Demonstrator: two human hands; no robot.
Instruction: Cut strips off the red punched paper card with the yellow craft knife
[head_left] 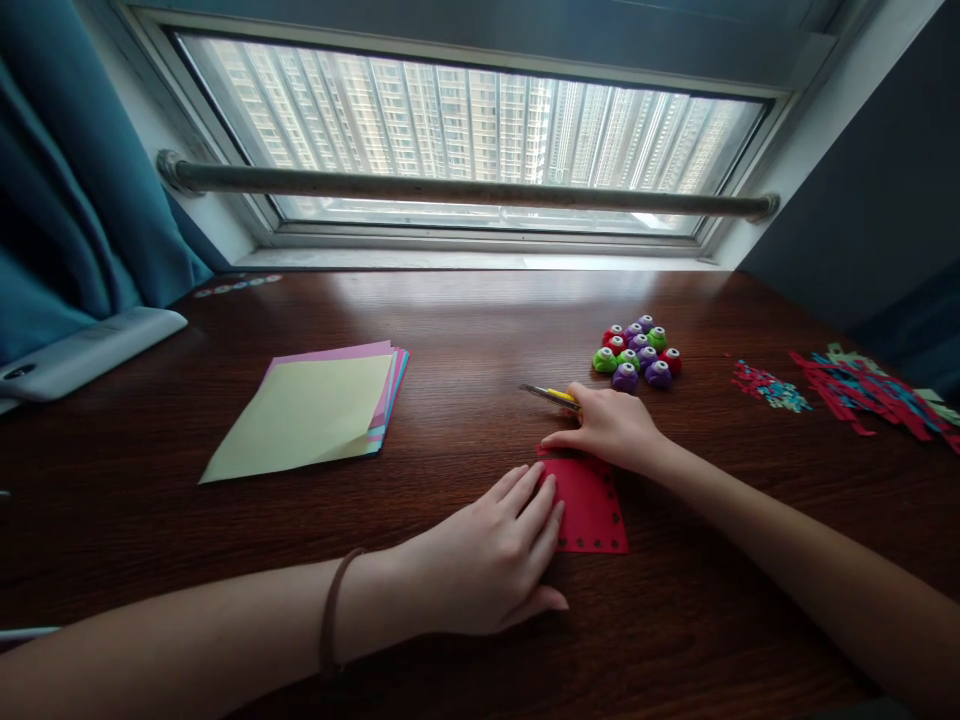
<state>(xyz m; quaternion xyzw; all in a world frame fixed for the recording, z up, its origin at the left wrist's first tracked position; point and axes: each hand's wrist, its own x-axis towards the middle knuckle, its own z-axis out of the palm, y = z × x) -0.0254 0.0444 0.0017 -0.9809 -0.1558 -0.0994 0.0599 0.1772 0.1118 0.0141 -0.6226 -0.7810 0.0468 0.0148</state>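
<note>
So the red paper square sits flat on the dark wooden table, close to the person, and it already has a row of small punched holes running along its near edge and up its right edge. The far edge is partly under the right hand, so it's hard to say whether that side is punched too, and the left part is covered by the left hand. That reads like the border work on this sheet is well along, maybe done, but two sides can't be checked.

The left hand lies open, palm down, fingers together, pressing on the left part of the red square. The right hand rests at the sheet's far edge, at about 12 o'clock from it, fingers loosely curled. A pair of scissors with a yellow handle pokes out at roughly 10 o'clock from that hand; the hand touches or covers the handle end, but whether it actually grips it is not clear.

Just past the right hand, at 1 o'clock, there's a tight cluster of small craft punches in green, purple and red, nobody touching them. Off at 3 o'clock lie piles of red and teal paper scraps, so a fair bit of cutting looks finished. At 10 o'clock from the red square is a stack of coloured paper, yellow on top, looking untouched, which suggests plenty of sheets are left.
</note>
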